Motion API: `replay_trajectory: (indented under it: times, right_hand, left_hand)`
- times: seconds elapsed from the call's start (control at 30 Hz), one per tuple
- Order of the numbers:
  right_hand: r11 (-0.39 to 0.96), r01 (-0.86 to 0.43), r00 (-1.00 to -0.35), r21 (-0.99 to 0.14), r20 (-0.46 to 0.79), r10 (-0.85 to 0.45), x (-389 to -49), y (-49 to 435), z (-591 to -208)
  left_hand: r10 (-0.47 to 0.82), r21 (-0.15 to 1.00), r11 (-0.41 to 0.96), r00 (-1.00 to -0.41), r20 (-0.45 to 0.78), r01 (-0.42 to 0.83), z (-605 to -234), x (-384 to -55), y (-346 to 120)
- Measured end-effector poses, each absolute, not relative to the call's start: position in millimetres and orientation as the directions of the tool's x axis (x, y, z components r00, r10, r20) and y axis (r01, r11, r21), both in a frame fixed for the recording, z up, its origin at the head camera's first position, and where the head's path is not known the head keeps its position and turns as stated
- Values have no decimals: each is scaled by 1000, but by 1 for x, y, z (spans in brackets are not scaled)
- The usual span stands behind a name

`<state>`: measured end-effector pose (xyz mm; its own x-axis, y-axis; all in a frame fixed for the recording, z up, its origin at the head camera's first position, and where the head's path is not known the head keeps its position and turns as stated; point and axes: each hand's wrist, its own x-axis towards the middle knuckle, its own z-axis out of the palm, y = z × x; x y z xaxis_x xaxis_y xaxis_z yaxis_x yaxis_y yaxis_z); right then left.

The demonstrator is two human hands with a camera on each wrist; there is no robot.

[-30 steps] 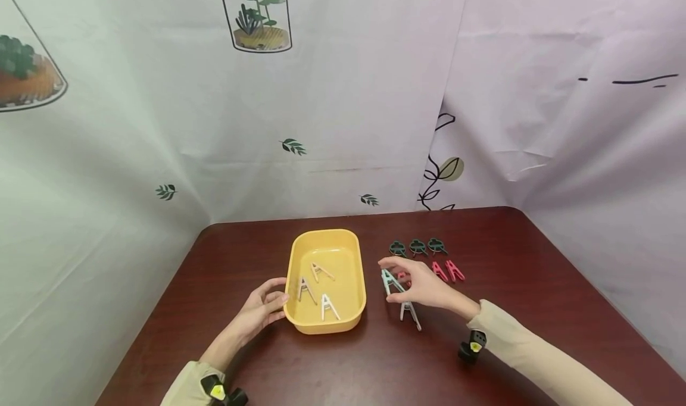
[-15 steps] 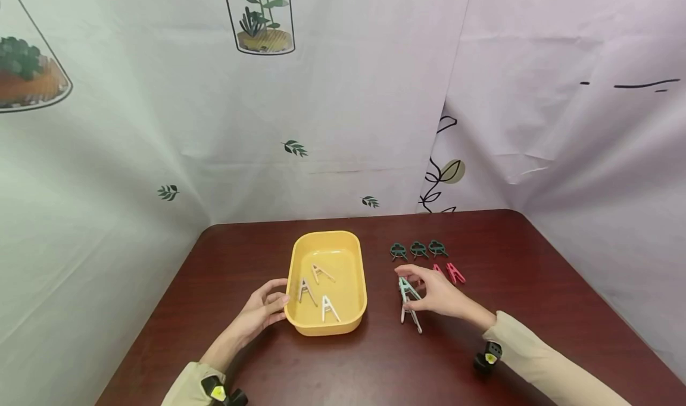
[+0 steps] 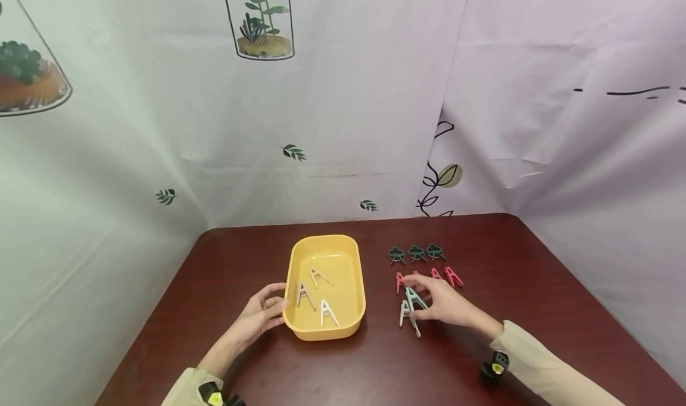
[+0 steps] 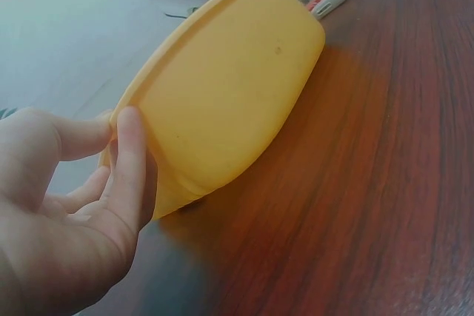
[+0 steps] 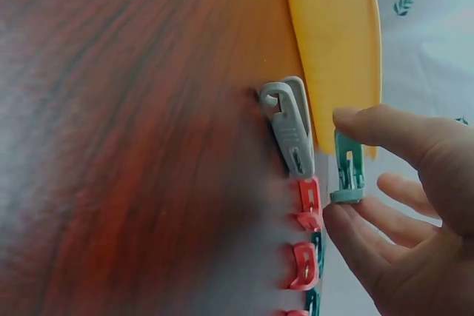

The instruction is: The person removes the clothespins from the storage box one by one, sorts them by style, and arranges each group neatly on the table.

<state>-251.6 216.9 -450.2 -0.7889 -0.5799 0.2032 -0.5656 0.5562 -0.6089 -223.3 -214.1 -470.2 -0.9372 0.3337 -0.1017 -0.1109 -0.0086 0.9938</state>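
In the centre of the head view, a glossy yellow plastic tray (image 3: 324, 334) with rounded corners and smooth, sloping walls sits on a dark reddish-brown tabletop (image 3: 343, 376) with streaky wood grain. The left hand (image 3: 257, 317), left of centre, grips the tray's rim at its left side, fingertips against the thin wall.

Inside, spread apart on the flat floor, lie three plastic clothespins with splayed, A-shaped legs: a beige clothespin (image 3: 315, 274) at the top, a taupe clothespin (image 3: 303, 291) at the left and a white clothespin (image 3: 324, 307) near the bottom.

Right of centre, the right hand (image 3: 445, 303) pinches a teal clothespin (image 5: 348, 146) between thumb and fingertips; the right wrist view shows it held off the tabletop. Just beside it, a pale grey clothespin (image 5: 295, 135) rests on the wood, its slotted plastic body ending in a rounded hook.

Above the right hand runs a row of slim, bright red clothespins (image 3: 452, 276), partly hidden by the fingers. Higher up stand three dark green clips (image 3: 416, 252) with lobed, clover-like outlines.

A creased white cloth backdrop (image 3: 375, 96) fills the upper frame, printed with leaves and potted plants.
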Motion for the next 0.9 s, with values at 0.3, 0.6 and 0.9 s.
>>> replay_trajectory:
  times: [0.3,0.6,0.9]
  right_hand:
    - [613,-509,-825,-604,139,-549,-244,228,-451]
    - [654,-506,-833,-562,123,-539,-236,233,-452]
    - [683,-495,-846,-538,118,-520,-236,233,-457]
  left_hand:
    - [332,993,-13,-937,-105,-116,-470,-224,-214]
    - [324,993,-3,-939,-114,-122,-471,-221,-214]
    - [316,993,-1,-942,-111,-117,-470,-222,-214]
